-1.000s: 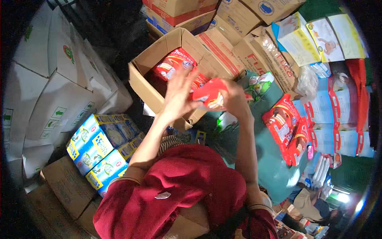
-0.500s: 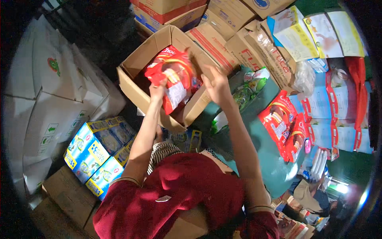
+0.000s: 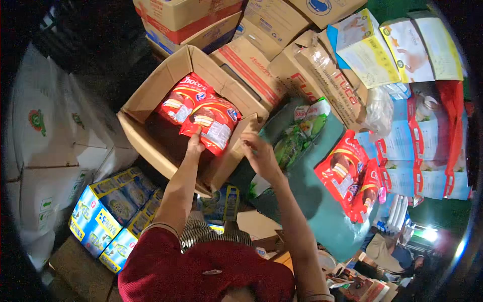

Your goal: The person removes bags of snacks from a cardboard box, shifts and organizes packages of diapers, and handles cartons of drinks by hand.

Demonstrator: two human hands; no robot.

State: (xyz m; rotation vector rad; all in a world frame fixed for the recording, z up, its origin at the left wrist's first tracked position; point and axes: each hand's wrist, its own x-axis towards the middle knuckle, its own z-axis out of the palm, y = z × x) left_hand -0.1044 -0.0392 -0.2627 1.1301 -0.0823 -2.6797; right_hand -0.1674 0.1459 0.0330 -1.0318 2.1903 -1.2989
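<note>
My left hand (image 3: 195, 144) pinches the lower left corner of a red "Choco" snack bag (image 3: 215, 123) inside an open cardboard box (image 3: 136, 132). A second red snack bag (image 3: 183, 98) lies beside and partly under it, toward the far wall. Just outside the near right wall of the box, my right hand (image 3: 260, 157) hovers with its fingers loosely bent and apart; no object shows in it. To the right, more red snack bags (image 3: 342, 168) rest on a green surface (image 3: 302, 201), with green snack bags (image 3: 304, 128) nearer the box.
Cardboard cartons (image 3: 246, 75) stand packed behind the box. White sacks or boxes (image 3: 55, 146) rise on the left, above blue and yellow packs (image 3: 108, 216). White and yellow boxes (image 3: 407, 48) and hanging blue packets (image 3: 397, 146) line the right. Part of a person (image 3: 387, 251) shows at lower right.
The held bag has been lowered and now lies against the other one in the box. My right hand has moved down and away from the bags. The view has shifted a little.
</note>
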